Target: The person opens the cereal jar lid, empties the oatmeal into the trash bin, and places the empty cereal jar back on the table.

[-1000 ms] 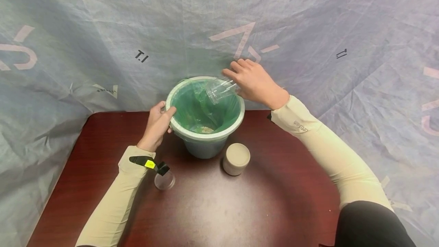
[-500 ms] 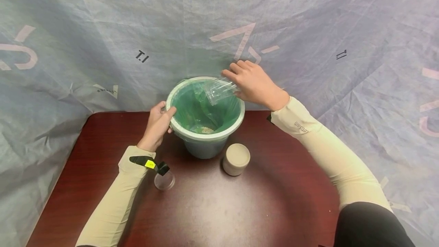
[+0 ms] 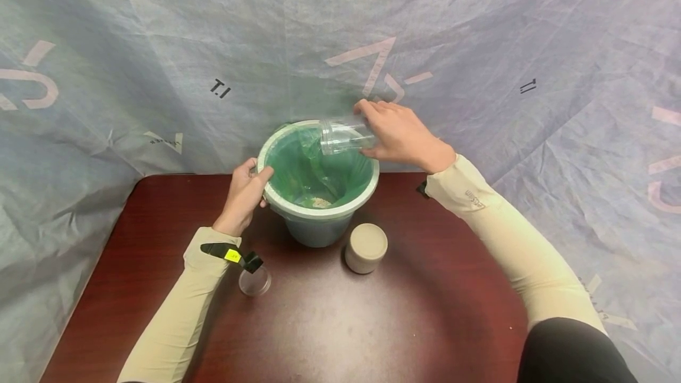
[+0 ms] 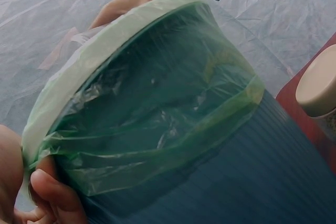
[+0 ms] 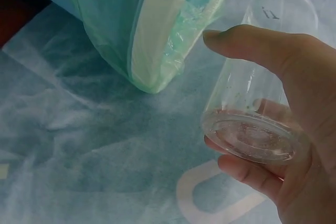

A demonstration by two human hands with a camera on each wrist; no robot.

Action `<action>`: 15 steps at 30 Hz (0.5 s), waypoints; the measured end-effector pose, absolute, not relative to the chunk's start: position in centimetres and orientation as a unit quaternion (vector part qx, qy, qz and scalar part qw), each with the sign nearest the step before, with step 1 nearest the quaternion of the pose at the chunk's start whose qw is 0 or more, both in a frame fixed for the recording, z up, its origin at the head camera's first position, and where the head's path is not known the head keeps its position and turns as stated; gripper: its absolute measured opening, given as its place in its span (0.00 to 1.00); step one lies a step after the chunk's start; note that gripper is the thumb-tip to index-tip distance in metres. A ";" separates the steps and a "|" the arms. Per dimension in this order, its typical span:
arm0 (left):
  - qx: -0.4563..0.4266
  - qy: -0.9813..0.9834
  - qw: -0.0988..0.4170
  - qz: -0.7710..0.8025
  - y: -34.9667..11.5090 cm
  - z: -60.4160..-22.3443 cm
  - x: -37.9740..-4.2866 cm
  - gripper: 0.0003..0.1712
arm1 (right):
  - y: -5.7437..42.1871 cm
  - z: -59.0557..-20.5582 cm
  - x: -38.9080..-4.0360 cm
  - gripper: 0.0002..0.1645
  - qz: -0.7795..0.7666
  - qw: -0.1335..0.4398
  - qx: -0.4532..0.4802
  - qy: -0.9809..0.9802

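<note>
A bucket-like bin (image 3: 319, 232) with a white rim stands on the table, lined with a green plastic bag (image 4: 173, 145). My left hand (image 3: 242, 197) grips its rim on the left, thumb inside and fingers outside. Above the right part of the opening, my right hand (image 3: 401, 135) holds a clear jar (image 3: 346, 136) by its base end. The jar lies nearly level, its open mouth facing left over the bag. In the right wrist view the clear jar (image 5: 252, 124) looks empty, its walls see-through. A small heap of pale grains (image 3: 320, 201) lies at the bottom of the bag.
A jar with a beige lid (image 3: 368, 241) stands on the reddish-brown table (image 3: 340, 336), right of the bin and in front of it. A clear round lid (image 3: 255, 281) lies close to the left forearm. Grey sheeting (image 3: 255, 34) hangs right behind the table.
The clear jar has turned from mouth-down toward level, and my right hand has shifted slightly right and changed its tilt. My left hand and the bin stay put.
</note>
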State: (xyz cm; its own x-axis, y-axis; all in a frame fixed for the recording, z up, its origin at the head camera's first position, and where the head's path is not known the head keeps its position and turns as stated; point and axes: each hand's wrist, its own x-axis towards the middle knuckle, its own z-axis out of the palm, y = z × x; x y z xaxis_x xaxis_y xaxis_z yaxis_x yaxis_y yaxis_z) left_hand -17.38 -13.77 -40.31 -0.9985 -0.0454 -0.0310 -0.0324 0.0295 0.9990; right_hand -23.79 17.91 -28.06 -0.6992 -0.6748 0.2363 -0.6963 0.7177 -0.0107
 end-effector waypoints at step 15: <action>0.030 -0.717 0.004 -0.697 -13.8 -40.5 -17.7 0.12 | 18.3 -29.0 -23.2 0.47 0.185 0.046 0.323 -0.927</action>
State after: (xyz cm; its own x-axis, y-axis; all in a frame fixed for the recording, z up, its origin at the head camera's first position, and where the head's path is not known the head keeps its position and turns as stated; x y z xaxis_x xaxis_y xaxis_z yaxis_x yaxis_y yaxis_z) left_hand -17.68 -13.85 -40.54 -0.9981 -0.0492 -0.0365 -0.0379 0.0273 0.9989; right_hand -23.16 18.34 -29.04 -0.7870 -0.5821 0.2044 -0.6159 0.7226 -0.3139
